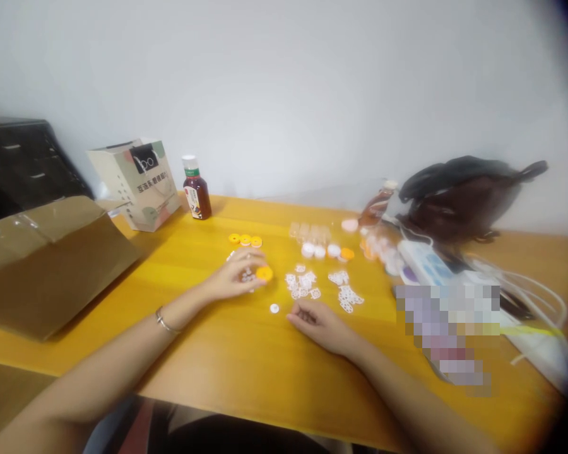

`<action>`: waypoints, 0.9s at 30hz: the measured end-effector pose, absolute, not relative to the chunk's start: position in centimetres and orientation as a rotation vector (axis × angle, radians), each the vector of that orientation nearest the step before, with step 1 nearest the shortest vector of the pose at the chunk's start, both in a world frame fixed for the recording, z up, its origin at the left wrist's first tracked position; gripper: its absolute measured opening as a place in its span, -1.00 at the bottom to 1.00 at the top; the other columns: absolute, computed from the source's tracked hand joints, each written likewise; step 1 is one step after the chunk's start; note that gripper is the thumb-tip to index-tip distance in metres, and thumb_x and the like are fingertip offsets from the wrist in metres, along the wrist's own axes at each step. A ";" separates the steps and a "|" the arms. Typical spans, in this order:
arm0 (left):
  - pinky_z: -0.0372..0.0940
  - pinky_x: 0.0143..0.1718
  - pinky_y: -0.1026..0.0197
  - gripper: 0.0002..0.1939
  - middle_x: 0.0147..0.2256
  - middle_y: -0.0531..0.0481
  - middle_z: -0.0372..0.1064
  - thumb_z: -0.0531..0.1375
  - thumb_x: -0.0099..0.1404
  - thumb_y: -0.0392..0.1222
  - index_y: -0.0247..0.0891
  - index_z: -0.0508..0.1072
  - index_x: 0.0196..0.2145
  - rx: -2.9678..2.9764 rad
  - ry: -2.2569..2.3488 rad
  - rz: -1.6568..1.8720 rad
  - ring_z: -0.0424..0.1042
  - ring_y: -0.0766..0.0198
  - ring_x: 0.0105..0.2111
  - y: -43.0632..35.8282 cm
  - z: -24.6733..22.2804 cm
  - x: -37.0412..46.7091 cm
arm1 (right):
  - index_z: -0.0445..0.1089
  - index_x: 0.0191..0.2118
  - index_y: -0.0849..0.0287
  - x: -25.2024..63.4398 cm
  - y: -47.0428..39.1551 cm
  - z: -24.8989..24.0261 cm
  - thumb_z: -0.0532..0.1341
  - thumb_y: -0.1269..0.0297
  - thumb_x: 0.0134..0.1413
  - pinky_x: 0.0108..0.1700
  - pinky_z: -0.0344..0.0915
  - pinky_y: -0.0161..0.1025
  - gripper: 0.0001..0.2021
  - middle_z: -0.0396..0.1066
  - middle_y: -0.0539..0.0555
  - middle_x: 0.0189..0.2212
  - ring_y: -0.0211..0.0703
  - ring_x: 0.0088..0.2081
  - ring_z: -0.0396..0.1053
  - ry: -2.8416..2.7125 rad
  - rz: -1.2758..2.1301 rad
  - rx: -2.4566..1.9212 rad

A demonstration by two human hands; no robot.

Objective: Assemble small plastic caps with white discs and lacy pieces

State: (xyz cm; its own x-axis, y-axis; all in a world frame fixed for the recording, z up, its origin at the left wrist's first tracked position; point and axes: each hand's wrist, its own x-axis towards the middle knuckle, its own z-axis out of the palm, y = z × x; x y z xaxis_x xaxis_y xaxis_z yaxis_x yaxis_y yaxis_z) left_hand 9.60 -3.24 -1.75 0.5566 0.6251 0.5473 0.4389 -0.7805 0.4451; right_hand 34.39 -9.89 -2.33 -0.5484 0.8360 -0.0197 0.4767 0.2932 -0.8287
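My left hand (231,276) is closed on a round yellow cap-like piece (264,273), held between thumb and fingers just above the table (203,353). Small white and grey bits (247,275) lie under its palm, partly covered. Curled beside a small white disc (274,308), my right hand (319,325) does not touch it; whatever its fingers hold, if anything, is hidden. Beyond the right hand are two groups of thin white openwork pieces, a left pile (300,285) and a right pile (347,295). Several yellow ring-like pieces (245,240) stand in a row past my left hand.
White round pieces (319,251) and clear blocks (310,232) lie farther back. At left are a cardboard box (52,265), a paper bag (146,189) and a brown bottle (197,192). At right are a dark bag (459,202), a power strip (426,263) and cables.
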 end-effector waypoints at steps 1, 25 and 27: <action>0.14 0.02 0.13 -0.68 -0.05 -0.11 0.23 0.18 0.15 -0.07 -0.19 0.37 -0.14 2.560 0.786 0.904 0.23 0.19 -0.03 -4.1 -1.5 10.3 | 0.17 -0.51 0.17 34.4 -9.9 -2.3 0.05 0.05 0.07 -0.52 -0.02 -0.36 -0.70 0.06 -0.11 -0.62 -0.35 -0.57 0.01 -2.147 1.159 -1.173; -0.02 0.05 -0.01 -0.61 0.04 -0.10 0.18 0.12 0.18 0.01 -0.11 0.32 -0.04 2.706 0.808 0.533 0.12 0.07 0.05 -5.6 -2.1 11.7 | 0.21 -0.49 0.18 33.9 -9.8 -2.8 0.06 0.10 0.08 -0.52 0.02 -0.37 -0.74 0.13 -0.09 -0.62 -0.34 -0.56 0.06 -2.195 1.084 -1.217; -0.01 0.06 0.03 -0.61 0.03 -0.10 0.19 0.12 0.18 0.00 -0.13 0.33 -0.04 2.656 0.833 0.607 0.13 0.10 0.04 -5.3 -1.1 11.2 | 0.23 -0.48 0.18 33.8 -9.8 -2.9 0.06 0.12 0.08 -0.52 0.03 -0.37 -0.75 0.15 -0.09 -0.61 -0.33 -0.56 0.08 -2.204 1.058 -1.231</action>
State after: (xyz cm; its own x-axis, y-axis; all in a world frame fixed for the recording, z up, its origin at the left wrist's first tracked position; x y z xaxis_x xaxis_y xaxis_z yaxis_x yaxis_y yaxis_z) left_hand 11.20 -5.26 -1.07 0.7440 0.5949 0.3042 0.4719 -0.7902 0.3911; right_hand 33.83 -9.81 -2.90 -0.5311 0.8472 -0.0168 0.5427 0.3248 -0.7746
